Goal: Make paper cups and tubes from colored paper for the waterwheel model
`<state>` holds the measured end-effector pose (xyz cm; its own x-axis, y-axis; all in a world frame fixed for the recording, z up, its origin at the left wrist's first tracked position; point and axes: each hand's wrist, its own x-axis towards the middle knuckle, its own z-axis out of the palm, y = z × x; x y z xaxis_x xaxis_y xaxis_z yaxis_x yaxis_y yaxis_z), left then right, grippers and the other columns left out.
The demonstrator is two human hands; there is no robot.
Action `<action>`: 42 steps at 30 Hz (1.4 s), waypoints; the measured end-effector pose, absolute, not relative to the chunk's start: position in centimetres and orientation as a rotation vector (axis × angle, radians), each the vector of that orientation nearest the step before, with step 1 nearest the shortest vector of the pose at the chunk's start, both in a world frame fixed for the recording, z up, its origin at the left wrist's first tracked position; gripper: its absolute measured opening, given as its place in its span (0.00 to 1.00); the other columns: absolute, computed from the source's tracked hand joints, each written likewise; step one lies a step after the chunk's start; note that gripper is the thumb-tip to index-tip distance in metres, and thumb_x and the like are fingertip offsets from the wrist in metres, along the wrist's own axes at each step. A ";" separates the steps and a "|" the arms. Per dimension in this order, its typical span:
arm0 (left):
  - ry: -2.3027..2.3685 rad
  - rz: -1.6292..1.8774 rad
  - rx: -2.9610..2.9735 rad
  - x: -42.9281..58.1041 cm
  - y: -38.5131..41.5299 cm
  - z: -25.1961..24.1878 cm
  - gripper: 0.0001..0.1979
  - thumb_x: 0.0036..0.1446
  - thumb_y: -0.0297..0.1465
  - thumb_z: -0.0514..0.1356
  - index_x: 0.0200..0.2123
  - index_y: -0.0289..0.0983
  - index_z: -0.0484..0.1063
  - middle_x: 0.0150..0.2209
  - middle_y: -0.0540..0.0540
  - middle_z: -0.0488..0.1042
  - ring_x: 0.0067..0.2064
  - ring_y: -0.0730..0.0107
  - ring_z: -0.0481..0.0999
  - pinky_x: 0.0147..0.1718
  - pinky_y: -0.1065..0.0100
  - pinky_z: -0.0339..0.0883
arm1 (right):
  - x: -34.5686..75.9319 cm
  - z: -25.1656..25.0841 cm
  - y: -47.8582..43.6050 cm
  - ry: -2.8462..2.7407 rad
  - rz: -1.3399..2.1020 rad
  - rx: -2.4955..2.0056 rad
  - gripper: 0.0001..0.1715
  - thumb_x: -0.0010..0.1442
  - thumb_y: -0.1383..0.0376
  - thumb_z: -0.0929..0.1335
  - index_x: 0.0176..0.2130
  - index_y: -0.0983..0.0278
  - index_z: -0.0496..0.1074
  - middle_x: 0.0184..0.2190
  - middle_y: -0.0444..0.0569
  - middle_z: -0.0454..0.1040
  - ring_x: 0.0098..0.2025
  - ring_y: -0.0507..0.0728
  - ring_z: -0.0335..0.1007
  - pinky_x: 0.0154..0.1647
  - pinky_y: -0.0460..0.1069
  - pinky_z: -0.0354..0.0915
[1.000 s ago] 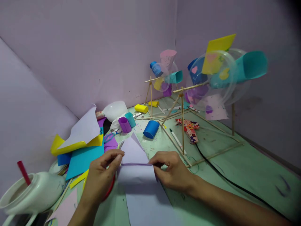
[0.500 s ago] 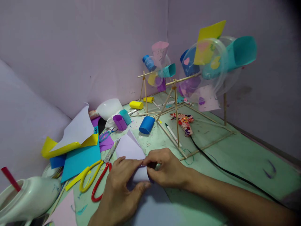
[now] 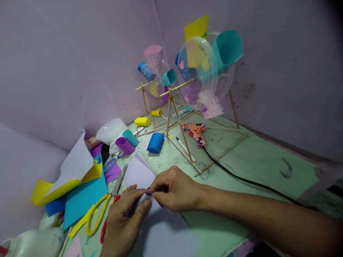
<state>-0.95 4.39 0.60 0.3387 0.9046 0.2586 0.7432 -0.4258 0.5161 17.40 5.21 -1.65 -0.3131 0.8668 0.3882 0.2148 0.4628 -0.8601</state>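
A pale lavender sheet of paper lies before me, its middle bent up into a fold. My right hand pinches that fold between thumb and forefinger. On the near left side, my left hand grips the same fold, its thumb and forefinger close to the right fingertips. Beyond the hands, the paper's far part rests flat with a creased corner. Scissors with one yellow and one red handle lie just left of my left hand, which partly covers the red one.
Two stick-framed wheels with coloured paper cups stand at the back. A patterned glue gun trails a black cord rightward. Paper tubes, including a blue one, lie mid-table. Coloured sheets and a white bottle are at left.
The camera view has turned right, so most things sit further left. The raised paper loop between my hands is now pinched flatter, with both hands' fingertips closer together.
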 end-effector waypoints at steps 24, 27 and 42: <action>1.173 1.084 1.207 -5.6 6.0 2.0 0.18 0.41 0.30 0.66 0.40 0.40 0.75 0.41 0.43 0.76 0.40 0.63 0.75 0.38 0.68 0.68 | 17.5 -2.7 6.9 -0.918 1.530 -1.043 0.08 0.41 0.68 0.69 0.27 0.67 0.72 0.18 0.40 0.69 0.19 0.48 0.62 0.18 0.42 0.59; 0.974 1.096 1.123 -3.8 5.4 1.5 0.22 0.40 0.28 0.65 0.43 0.39 0.73 0.43 0.41 0.75 0.42 0.60 0.74 0.37 0.67 0.68 | 17.2 -3.0 6.7 -0.917 1.560 -1.080 0.09 0.40 0.68 0.70 0.28 0.67 0.72 0.19 0.41 0.69 0.20 0.48 0.63 0.17 0.41 0.58; 1.443 1.209 1.295 -2.3 4.7 1.9 0.06 0.37 0.26 0.54 0.15 0.34 0.70 0.15 0.52 0.67 0.20 0.76 0.63 0.19 0.74 0.54 | 16.1 -4.1 5.2 -1.348 1.409 -1.132 0.07 0.41 0.70 0.69 0.27 0.66 0.75 0.18 0.42 0.71 0.20 0.49 0.62 0.20 0.43 0.59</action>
<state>-2.27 4.72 1.91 -0.1238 0.9921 0.0193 0.1927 0.0049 0.9812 16.13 5.24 -4.09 -0.2203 0.9742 -0.0488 0.0057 -0.0487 -0.9988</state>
